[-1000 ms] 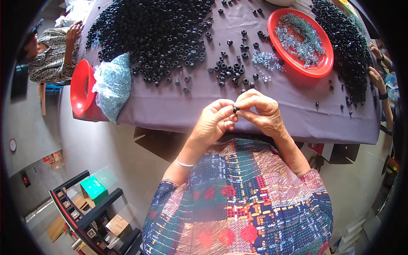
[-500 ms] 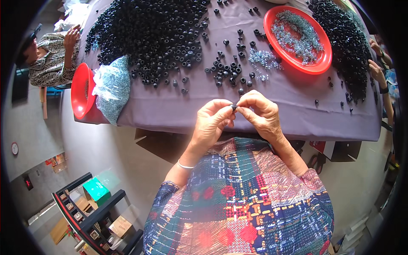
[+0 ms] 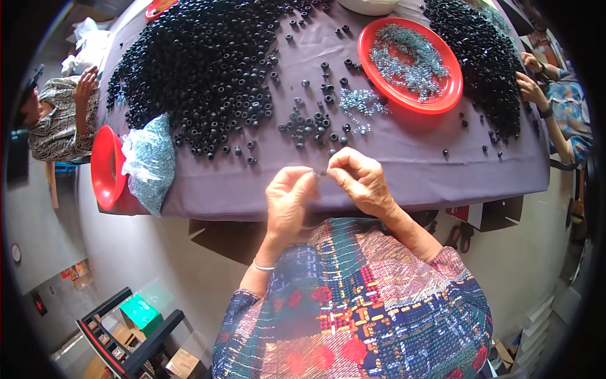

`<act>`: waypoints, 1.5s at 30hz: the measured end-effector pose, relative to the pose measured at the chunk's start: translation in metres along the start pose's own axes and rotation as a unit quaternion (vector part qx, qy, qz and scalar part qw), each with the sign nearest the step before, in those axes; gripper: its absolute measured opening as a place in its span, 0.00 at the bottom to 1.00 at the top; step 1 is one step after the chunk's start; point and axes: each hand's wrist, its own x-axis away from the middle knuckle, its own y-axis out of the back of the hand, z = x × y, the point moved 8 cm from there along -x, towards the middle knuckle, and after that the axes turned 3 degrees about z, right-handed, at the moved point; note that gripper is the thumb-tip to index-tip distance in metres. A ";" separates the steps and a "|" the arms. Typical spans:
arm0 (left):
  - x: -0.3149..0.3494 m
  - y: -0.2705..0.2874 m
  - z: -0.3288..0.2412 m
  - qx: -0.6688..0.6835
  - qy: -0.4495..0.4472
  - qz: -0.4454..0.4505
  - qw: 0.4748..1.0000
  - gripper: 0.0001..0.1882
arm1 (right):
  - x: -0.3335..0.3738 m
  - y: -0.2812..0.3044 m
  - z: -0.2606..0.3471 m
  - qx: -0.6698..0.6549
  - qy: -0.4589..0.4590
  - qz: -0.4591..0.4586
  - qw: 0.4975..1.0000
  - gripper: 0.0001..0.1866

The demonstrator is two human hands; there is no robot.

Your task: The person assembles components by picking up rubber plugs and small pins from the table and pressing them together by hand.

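Parts (image 3: 308,131) between heap (image 3: 196,69) and plate (image 3: 421,107)

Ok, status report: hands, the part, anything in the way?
Left hand and right hand close together. Small dark part between their fingers, blurred; which hand grips it unclear. Black parts lie just beyond; nothing visibly blocking.

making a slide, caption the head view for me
Left hand and right hand at a small dark piece, black parts and a red plate beyond.

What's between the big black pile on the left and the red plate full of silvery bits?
In the head view, loose black pieces and a small patch of silvery bits lie there on the purplish cloth.
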 end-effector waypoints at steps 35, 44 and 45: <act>-0.003 0.001 0.013 0.151 0.075 0.039 0.985 0.06 | -0.010 0.011 0.020 0.059 0.028 0.034 0.997 0.06; 0.005 -0.005 0.010 0.103 0.059 0.037 0.992 0.07 | 0.001 0.000 0.034 0.115 0.086 0.052 0.988 0.09; 0.005 -0.007 0.008 0.082 0.051 0.044 0.994 0.07 | 0.002 -0.001 0.040 0.141 0.130 0.046 0.980 0.10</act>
